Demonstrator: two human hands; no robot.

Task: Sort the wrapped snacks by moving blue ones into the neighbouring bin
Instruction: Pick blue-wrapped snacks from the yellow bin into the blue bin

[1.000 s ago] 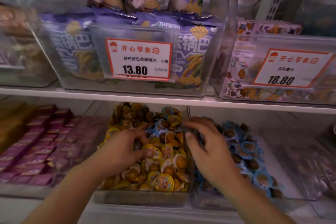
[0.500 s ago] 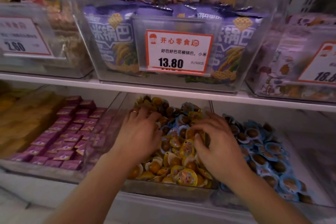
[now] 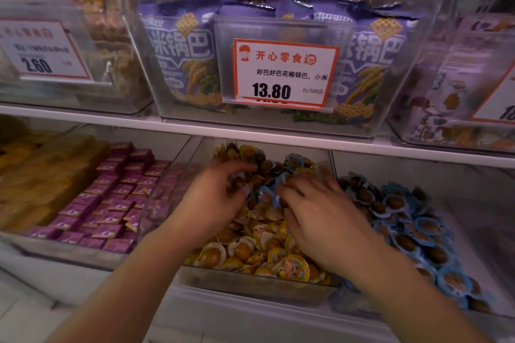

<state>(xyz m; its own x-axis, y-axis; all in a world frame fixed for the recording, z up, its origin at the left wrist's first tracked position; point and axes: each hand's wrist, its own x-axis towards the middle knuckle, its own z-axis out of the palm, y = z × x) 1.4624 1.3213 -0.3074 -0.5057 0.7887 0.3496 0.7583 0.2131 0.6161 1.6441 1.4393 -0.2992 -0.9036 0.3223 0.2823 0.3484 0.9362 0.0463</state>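
The middle clear bin [image 3: 250, 285] holds yellow-wrapped snacks [image 3: 292, 269], with a few blue-wrapped snacks [image 3: 264, 193] mixed in toward the back. The neighbouring bin on the right is full of blue-wrapped snacks [image 3: 407, 234]. Both my hands are inside the middle bin, over the back of the pile. My left hand [image 3: 220, 198] has its fingers bent over the snacks, and motion blur hides whether it holds any. My right hand [image 3: 315, 217] lies spread on the pile, its fingertips touching a blue snack between the two hands.
A white shelf board [image 3: 278, 135] runs just above the bins, carrying a clear bin of purple bags with a 13.80 price tag [image 3: 284, 72]. Left of the middle bin are purple wrapped blocks [image 3: 111, 203] and yellow packs [image 3: 41, 175].
Both hands have pushed further back into the middle bin and come closer together over the blue snacks. The view has shifted left and closer.
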